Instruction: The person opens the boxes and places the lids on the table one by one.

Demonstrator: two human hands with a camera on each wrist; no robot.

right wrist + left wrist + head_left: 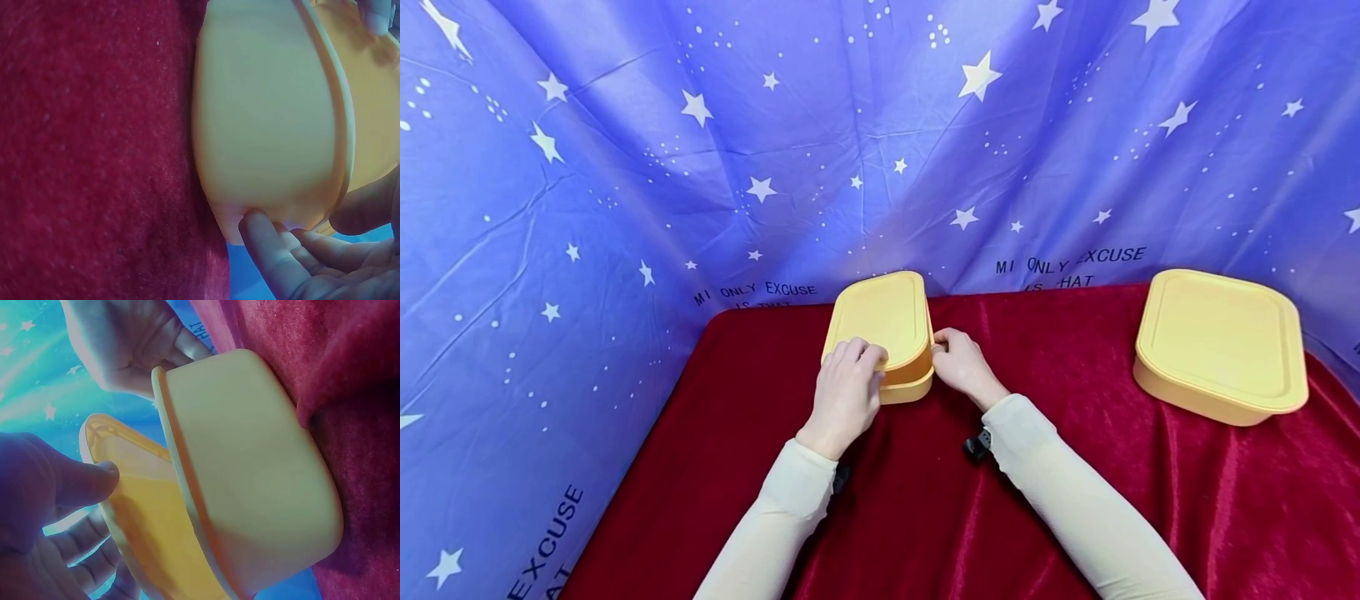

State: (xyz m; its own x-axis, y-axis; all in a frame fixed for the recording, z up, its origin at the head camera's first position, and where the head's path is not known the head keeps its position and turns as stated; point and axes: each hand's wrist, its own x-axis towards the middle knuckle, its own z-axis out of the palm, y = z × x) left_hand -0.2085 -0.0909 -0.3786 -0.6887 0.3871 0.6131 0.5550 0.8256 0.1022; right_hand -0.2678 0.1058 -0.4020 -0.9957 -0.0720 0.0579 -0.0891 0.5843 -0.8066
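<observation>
A yellow plastic food box sits toward the back of the red cloth in the head view. Its matching lid is tilted, with the near edge lifted off the rim and a gap between them. My left hand pinches that near edge; in the left wrist view the thumb lies against the lid's underside. At the box's right side, my right hand grips the wall. The right wrist view shows its fingers on the outer wall and the thumb at the rim. The inside of the box is mostly hidden.
A second yellow box with its lid on stands at the right of the cloth. Red velvet cloth covers the table, with some folds. A blue star-printed curtain hangs right behind and along the left edge.
</observation>
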